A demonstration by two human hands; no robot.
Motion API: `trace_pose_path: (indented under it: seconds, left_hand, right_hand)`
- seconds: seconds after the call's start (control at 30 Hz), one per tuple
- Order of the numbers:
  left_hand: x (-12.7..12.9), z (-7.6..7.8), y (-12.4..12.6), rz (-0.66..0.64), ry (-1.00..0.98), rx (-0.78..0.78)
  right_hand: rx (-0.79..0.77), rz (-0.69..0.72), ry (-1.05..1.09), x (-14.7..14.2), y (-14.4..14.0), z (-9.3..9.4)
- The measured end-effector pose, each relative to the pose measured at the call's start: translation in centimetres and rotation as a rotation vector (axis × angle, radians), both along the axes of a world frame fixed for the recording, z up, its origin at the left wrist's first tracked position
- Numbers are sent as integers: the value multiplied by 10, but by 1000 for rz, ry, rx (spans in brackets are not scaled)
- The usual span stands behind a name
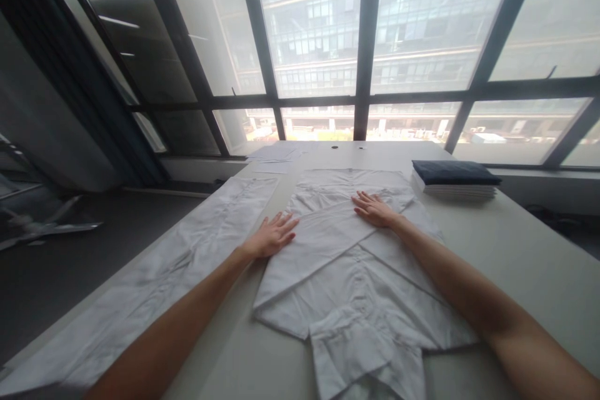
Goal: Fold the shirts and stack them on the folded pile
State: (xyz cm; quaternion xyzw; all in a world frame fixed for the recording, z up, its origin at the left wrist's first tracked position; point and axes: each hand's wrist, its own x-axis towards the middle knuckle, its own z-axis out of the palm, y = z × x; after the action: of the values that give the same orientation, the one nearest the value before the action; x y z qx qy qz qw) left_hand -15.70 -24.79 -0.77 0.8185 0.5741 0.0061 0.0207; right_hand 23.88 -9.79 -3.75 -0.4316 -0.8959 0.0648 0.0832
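A white shirt (323, 244) lies spread on the white table in front of me, its sleeves folded across the body and its collar end toward me. My left hand (272, 235) rests flat at the shirt's left edge with the fingers stretched out. Farther in, my right hand (375, 208) lies flat on the overlapping folds, fingers slightly spread. Neither hand grips any cloth. To the left, a second white garment (197, 256) is laid lengthwise along the table edge, creased down its middle.
At the back right of the table (529, 269) stands a stack of folded white cloth (462, 190) with a dark blue folded piece (454, 172) on top. White paper sheets (274, 156) lie at the far left. Windows rise behind the table; a dark curtain (89, 75) hangs left.
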Motion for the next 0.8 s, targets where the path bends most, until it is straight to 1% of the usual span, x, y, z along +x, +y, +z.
trace_pose_path:
  seconds: [0.1, 0.17, 0.27, 0.33, 0.47, 0.6, 0.73, 0.8]
  left_hand:
    - [18, 8, -8, -34, -45, 124]
    - [36, 12, -15, -107, -96, 149]
    - [59, 10, -27, -269, -110, 70]
    - [66, 6, -32, -326, -83, 2]
    - [66, 0, -34, -320, -49, -33]
    - [63, -1, -32, -330, -40, -47]
    - [64, -1, -30, -335, -35, -54]
    - [64, -2, -30, -333, -34, -46]
  right_hand:
    - [4, -6, 9, 0, 1, -2]
    - [8, -8, 18, -1, 1, -2]
    - [-1, -61, 16, -3, -1, -2]
    - [-19, -111, 4, -3, -1, -1]
    - [-42, -156, -32, 8, 4, 1]
    - [-67, -264, -69, 26, 13, 3]
    - [-72, -297, -60, 34, 17, 3]
    - [-62, -378, -39, 35, 18, 2]
